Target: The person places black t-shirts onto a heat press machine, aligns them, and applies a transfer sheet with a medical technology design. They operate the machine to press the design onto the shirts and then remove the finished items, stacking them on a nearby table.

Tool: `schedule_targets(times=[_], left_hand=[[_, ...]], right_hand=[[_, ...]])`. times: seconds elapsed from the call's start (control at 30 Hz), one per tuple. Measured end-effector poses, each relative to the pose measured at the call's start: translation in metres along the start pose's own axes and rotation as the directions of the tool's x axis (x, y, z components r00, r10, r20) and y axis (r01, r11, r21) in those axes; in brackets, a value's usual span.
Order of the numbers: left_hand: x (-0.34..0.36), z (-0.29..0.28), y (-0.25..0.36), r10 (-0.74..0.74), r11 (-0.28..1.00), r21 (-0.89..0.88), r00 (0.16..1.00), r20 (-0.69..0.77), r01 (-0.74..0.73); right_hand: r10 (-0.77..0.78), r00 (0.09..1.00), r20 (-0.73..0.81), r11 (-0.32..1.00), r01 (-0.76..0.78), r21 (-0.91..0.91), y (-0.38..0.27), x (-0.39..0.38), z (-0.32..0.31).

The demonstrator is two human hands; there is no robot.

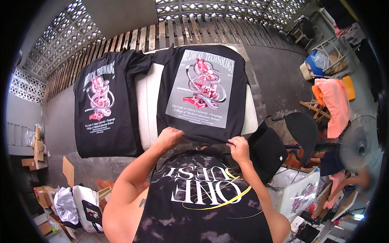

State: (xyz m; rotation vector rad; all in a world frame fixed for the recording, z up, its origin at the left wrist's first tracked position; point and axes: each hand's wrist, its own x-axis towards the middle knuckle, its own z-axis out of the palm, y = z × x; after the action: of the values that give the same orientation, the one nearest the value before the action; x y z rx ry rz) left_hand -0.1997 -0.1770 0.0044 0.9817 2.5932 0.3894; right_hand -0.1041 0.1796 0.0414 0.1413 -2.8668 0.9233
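A black T-shirt (192, 130) lies spread on a white table (148, 109) before me. On its front sits a grey rectangular panel (219, 115) with a red and silver figure and white lettering. My left hand (170, 137) has its fingers closed on the near hem, left of the middle. At the hem's right corner, my right hand (238, 148) pinches the cloth. Another black T-shirt (107, 142) with a similar print, but no grey panel around it, lies to the left and hangs past the table's edge.
Close on my right stands a black chair (267, 156), with a fan (360, 150) farther out. Salmon-coloured cloth (333, 107) hangs at the right. Wooden slats (178, 34) line the far wall. Boxes (42, 196) and a white bag (67, 206) stand at lower left.
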Motion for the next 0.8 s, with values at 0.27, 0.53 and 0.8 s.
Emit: schedule_targets(times=[0.27,0.53,0.8], left_hand=[[0.044,-0.034,0.081,0.168,0.97,-0.134,0.957,-0.238,-0.204],[0.086,-0.021,0.097,0.137,0.894,-0.369,0.939,-0.316,-0.254],[0.08,-0.039,0.107,0.239,0.872,-0.358,0.928,-0.286,-0.335]], right_hand=[[0.091,0.995,0.035,0.976,-0.096,0.197,-0.016,0.036,-0.021],[-0.001,0.978,0.209,0.984,-0.036,0.172,-0.007,0.069,-0.048],[-0.212,0.977,0.037,0.975,0.209,0.072,-0.033,0.05,-0.002]])
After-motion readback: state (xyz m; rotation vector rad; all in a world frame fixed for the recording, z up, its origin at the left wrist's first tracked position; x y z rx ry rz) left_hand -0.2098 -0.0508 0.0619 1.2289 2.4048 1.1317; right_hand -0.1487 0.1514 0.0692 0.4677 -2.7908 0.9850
